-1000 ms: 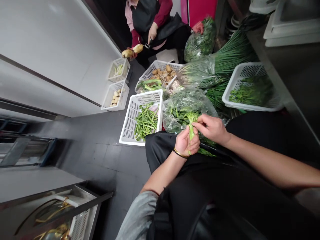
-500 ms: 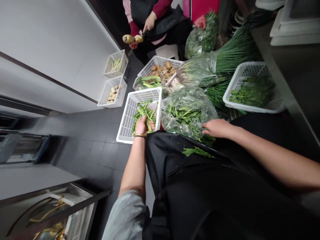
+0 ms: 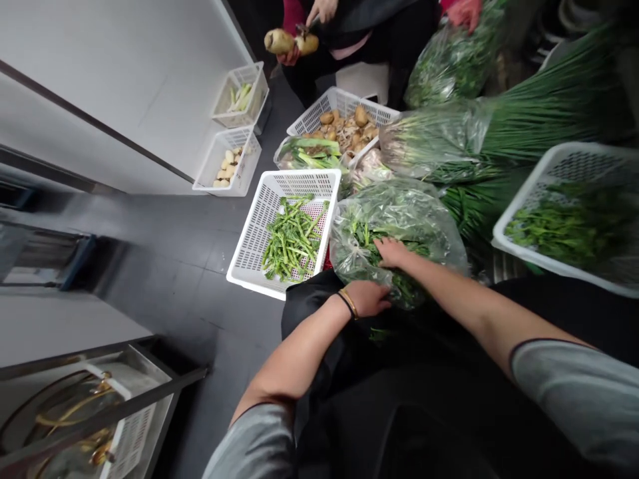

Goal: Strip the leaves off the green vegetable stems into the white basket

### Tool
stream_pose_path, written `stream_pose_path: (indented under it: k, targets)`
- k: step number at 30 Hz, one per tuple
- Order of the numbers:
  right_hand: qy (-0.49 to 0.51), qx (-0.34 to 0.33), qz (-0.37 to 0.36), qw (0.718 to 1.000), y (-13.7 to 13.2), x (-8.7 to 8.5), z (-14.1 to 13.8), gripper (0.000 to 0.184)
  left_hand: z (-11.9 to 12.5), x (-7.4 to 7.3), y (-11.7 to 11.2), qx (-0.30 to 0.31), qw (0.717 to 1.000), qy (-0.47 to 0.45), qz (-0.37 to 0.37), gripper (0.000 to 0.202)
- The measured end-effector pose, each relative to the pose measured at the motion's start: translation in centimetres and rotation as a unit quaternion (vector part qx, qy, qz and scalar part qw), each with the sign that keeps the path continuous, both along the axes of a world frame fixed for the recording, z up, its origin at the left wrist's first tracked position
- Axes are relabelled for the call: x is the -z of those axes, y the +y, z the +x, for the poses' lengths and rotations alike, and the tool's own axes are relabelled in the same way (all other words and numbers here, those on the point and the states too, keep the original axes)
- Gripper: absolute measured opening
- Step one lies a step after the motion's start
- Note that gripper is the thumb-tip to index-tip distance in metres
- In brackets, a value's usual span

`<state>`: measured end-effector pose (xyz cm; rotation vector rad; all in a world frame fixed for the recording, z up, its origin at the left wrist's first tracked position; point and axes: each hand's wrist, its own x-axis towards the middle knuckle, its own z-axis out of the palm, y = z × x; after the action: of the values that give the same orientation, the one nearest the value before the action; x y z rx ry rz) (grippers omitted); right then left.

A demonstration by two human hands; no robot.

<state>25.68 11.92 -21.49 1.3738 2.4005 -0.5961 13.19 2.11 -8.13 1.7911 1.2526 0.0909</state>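
A clear plastic bag (image 3: 429, 206) of leafy green vegetables lies before my lap, its mouth spread apart. My right hand (image 3: 392, 253) reaches over the leaves in it, thumb and fingers apart, touching the greens. Close to the bag's near edge is my left hand (image 3: 368, 297), wearing bands at the wrist; its fingertips are partly hidden and blurred, so any hold is unclear. On the left stands a white slotted basket (image 3: 244, 256) containing a pile of trimmed green stems (image 3: 289, 243). A few leaves (image 3: 380, 334) rest on my dark apron.
A basket of potatoes (image 3: 360, 116) sits farther back, beside bagged long green stalks (image 3: 429, 140). Another basket (image 3: 509, 219) of greens stands right. Two small baskets stand by the wall, one with pale peeled pieces (image 3: 227, 169). Across from me a person's hand (image 3: 324, 10) works at a large root (image 3: 292, 43).
My left hand has left the stem basket and come right to the bag's near edge. My right hand has moved left, onto the greens in the bag. The view has shifted.
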Motion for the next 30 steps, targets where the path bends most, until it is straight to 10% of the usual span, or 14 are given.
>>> stream_pose_path:
  k: [6, 15, 21, 26, 30]
  targets:
    - [0.015, -0.041, 0.019, 0.999, -0.3, 3.0, 1.1, 0.088, -2.3, 0.4, 1.0, 0.067, 0.985, 0.143, 0.074, 0.033]
    - [0.045, 0.039, 0.029, 0.998, 13.9, 2.6, 8.8, 0.068, -2.5, -0.4, 2.1, 0.063, 0.989, 0.099, 0.086, 0.031]
    - [0.016, 0.040, 0.069, 0.997, 8.9, 2.8, 8.2, 0.104, -3.1, -0.4, 2.2, 0.022, 0.996, 0.064, 0.055, 0.029]
    - [-0.061, 0.054, 0.112, 0.990, 3.0, 2.8, 7.9, 0.083, -3.3, -0.6, 2.2, -0.013, 0.998, 0.040, 0.045, 0.025]
    - [-0.103, 0.080, 0.049, 0.990, 3.3, 1.4, 7.5, 0.069, -3.1, -0.8, 2.4, 0.030, 0.993, 0.097, 0.054, 0.029]
